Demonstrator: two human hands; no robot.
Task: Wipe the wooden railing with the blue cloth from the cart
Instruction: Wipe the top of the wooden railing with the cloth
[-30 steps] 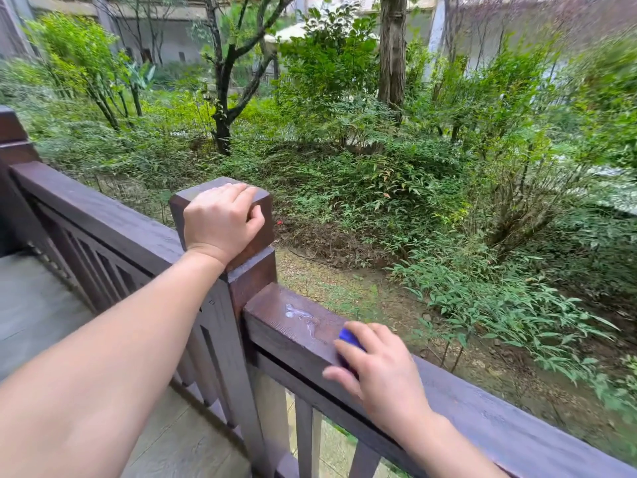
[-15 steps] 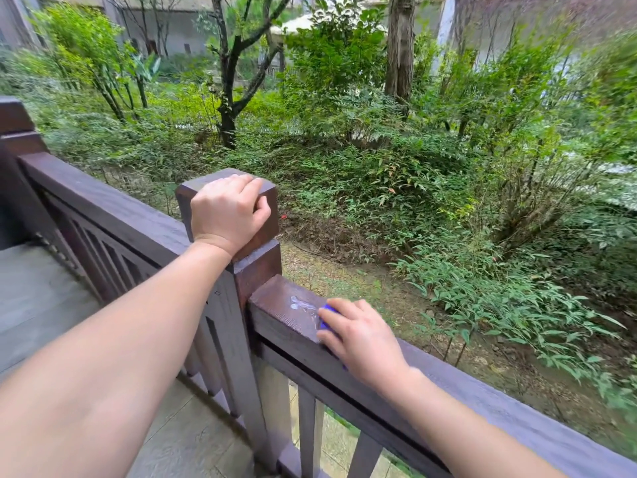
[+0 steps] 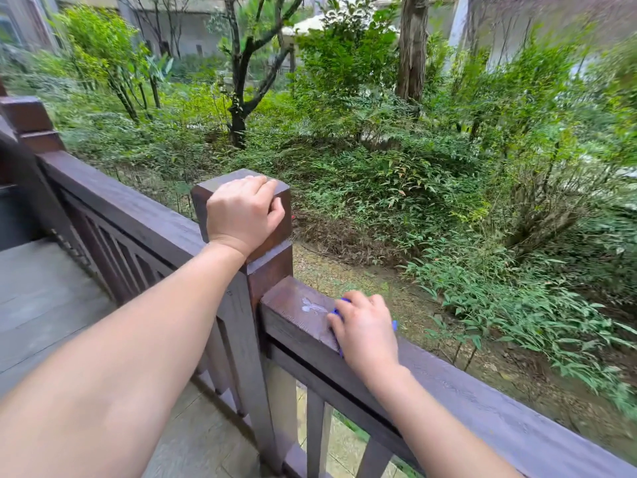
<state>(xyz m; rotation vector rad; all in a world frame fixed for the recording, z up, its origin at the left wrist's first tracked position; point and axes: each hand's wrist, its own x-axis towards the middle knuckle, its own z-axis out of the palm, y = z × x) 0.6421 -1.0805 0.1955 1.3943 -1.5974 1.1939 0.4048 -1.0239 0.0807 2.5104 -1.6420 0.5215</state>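
The right hand (image 3: 365,331) presses the blue cloth (image 3: 339,310) flat on the rail (image 3: 482,401), its grip closed over the cloth so only blue edges show. The cloth sits just beside a pale smear (image 3: 312,305) near the post (image 3: 269,270). The left hand (image 3: 243,212) is clenched over the post cap, bracing.

Risks, as I judge them: the cloth is mostly bunched under the palm, so a stroke may skim past the smear or merely spread it. The rail drops to the garden on the far side; a loosened grip could let the cloth slide off that edge.
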